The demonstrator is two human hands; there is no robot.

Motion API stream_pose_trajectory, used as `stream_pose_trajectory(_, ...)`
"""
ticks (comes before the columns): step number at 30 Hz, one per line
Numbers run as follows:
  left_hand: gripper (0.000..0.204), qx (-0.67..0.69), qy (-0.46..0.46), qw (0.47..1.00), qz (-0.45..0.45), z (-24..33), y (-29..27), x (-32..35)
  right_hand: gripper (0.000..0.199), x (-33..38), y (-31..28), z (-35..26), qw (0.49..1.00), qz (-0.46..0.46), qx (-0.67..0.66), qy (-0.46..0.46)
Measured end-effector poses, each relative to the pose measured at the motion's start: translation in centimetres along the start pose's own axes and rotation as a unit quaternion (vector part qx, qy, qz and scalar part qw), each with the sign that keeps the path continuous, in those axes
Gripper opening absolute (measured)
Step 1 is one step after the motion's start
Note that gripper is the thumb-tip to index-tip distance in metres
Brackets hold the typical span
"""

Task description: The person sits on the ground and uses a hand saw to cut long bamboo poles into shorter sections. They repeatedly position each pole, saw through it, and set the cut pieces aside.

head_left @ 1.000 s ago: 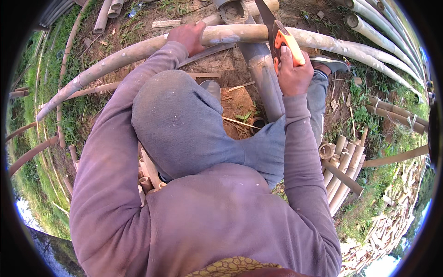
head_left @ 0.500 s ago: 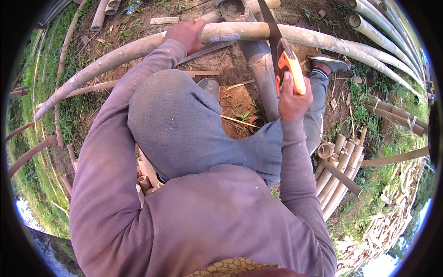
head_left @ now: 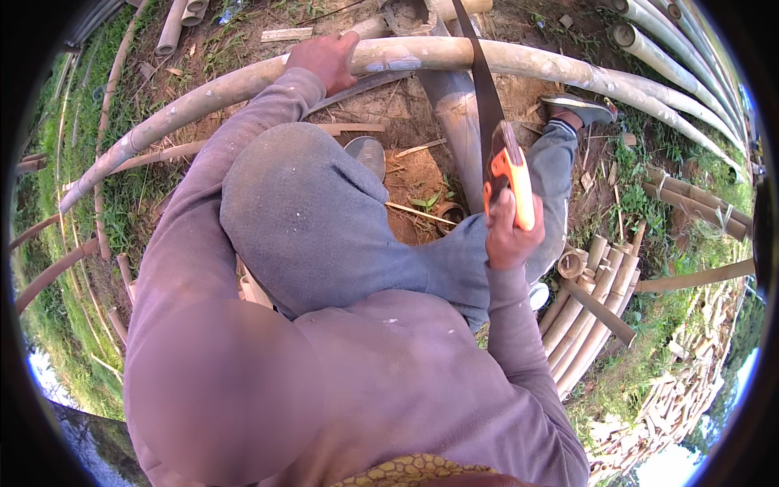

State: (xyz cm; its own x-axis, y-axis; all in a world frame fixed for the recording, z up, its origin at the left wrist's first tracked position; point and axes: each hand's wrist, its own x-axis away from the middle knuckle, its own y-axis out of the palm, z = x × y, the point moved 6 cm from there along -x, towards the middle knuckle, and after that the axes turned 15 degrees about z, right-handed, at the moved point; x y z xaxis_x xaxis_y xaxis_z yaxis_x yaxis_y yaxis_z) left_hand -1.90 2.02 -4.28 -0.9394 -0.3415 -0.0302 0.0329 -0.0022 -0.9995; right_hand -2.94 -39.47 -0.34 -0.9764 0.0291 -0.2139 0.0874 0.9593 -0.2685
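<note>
A long bamboo pole point(head_left: 535, 62) lies crosswise in front of me, resting over another thick bamboo piece point(head_left: 456, 105). My left hand point(head_left: 324, 62) is wrapped round the pole, left of its middle. My right hand point(head_left: 514, 230) grips the orange handle of a hand saw point(head_left: 487, 101). The saw's dark blade crosses the pole to the right of my left hand, its handle end drawn toward me. Whether the teeth have cut into the pole cannot be made out.
Short cut bamboo lengths point(head_left: 596, 300) lie in a bundle at my right. More long poles point(head_left: 661, 49) are stacked at the far right. Split bamboo pieces point(head_left: 690, 381) are heaped at the lower right. My shoe point(head_left: 580, 109) stands beyond the saw.
My right hand has pulled the saw back toward me, so more blade shows on the near side of the pole. My left hand keeps its grip in nearly the same place.
</note>
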Motion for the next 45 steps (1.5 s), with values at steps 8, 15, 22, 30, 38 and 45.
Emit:
stream_pose_trajectory(8,0.063,-0.002,-0.009,1.0,0.004,-0.4,-0.9,-0.3,0.023,-2.1,2.3,-1.3,1.0,-0.008,0.001,0.002)
stream_pose_trajectory(15,0.06,0.015,-0.001,1.0,0.027,0.3,-0.5,0.1,0.014,2.7,-3.6,-0.3,1.0,0.013,0.007,-0.017)
stream_pose_trajectory(22,0.071,0.014,-0.024,1.0,-0.001,-0.3,-1.0,-1.3,0.021,-7.3,8.5,-1.4,0.995,-0.018,-0.045,-0.085)
stream_pose_trajectory(30,0.077,0.027,0.021,0.998,0.051,-0.7,-0.6,-3.2,0.051,-6.4,8.4,1.0,0.979,-0.03,-0.198,0.023)
stream_pose_trajectory(38,0.059,0.03,0.003,1.0,-0.007,-0.2,-0.9,-2.4,0.043,-6.2,4.6,-5.8,1.0,-0.024,-0.01,-0.003)
stream_pose_trajectory(45,0.058,0.016,0.007,1.0,-0.003,-0.1,-1.3,-1.4,0.06,2.9,-6.2,-5.7,0.999,-0.044,-0.008,0.019)
